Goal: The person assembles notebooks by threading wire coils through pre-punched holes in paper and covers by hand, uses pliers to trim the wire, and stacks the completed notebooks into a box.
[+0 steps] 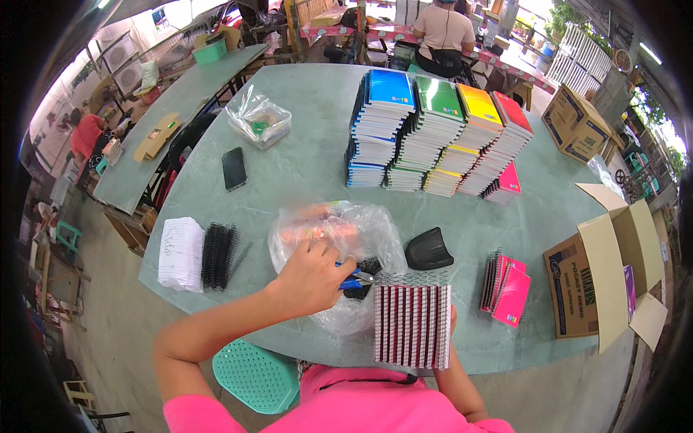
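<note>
My left hand (307, 278) is closed around a pair of blue-handled pliers (349, 284). The metal jaws touch or nearly touch the end of a wire coil at the top left corner of a block of spiral notebooks (411, 328). This block stands with its bound edges facing up, close to my body. My right hand (453, 319) grips its right side, with most of the fingers hidden behind it. Under the pliers, a clear plastic bag (386, 234) holds black bits and something orange. Just beyond the block lies a black scoop-shaped piece (429, 249).
Pink notebooks (511, 292) lie to the right, beside a cardboard box (574, 285) with raised flaps. Tall stacks of coloured notebooks (440, 101) stand at the back. On the left are black coils (219, 256), a white paper stack (180, 254) and a phone (234, 169).
</note>
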### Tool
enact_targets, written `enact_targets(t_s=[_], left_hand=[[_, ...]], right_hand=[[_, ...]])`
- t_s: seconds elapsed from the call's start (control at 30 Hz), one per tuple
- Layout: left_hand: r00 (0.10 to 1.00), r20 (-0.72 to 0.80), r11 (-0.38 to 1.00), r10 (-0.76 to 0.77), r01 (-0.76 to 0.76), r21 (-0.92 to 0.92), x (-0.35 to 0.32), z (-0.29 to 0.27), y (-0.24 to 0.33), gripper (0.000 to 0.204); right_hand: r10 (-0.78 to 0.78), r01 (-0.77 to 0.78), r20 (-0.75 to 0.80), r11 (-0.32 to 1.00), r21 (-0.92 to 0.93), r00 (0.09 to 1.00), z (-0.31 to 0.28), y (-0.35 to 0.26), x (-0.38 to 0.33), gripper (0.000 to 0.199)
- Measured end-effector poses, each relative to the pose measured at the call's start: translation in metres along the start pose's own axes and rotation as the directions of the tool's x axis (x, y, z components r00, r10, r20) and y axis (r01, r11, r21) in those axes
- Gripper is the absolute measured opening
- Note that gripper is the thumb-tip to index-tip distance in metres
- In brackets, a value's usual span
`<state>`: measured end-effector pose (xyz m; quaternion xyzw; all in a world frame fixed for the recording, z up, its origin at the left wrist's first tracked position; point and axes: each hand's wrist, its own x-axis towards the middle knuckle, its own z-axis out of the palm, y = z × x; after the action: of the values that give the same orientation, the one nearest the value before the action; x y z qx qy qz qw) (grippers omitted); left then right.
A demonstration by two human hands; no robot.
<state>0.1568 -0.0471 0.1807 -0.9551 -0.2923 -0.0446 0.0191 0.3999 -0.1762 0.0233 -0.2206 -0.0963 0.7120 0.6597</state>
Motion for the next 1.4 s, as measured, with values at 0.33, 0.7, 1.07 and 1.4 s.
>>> enact_targets(t_s=[0.33, 0.7, 1.07, 1.4], left_hand=[[0.985, -0.138, 0.985, 0.103, -0.082, 0.152, -0.002, 0.019, -0.012, 0.032], [0.997, -0.062, 0.994, -0.049, 0.055, 0.096, -0.016, 0.028, -0.038, 0.026], [0.991, -0.078, 0.994, 0.105, -0.102, 0.043, -0.009, 0.035, -0.025, 0.026], [0.996, -0.089, 0.99, 0.001, 0.012, 0.143, -0.018, 0.028, -0.028, 0.025]], right_hand=[[-0.016, 0.016, 0.031, 1.0, -0.005, 0.999, 0.012, 0.006, 0.002, 0.07], [0.061, -0.061, -0.021, 0.998, -0.011, 0.998, 0.012, 0.009, 0.007, 0.068], [0.085, -0.085, -0.034, 0.996, -0.004, 0.996, 0.018, 0.012, 0.006, 0.065], [0.16, -0.163, -0.08, 0.986, -0.027, 0.984, 0.015, 0.017, 0.01, 0.067]])
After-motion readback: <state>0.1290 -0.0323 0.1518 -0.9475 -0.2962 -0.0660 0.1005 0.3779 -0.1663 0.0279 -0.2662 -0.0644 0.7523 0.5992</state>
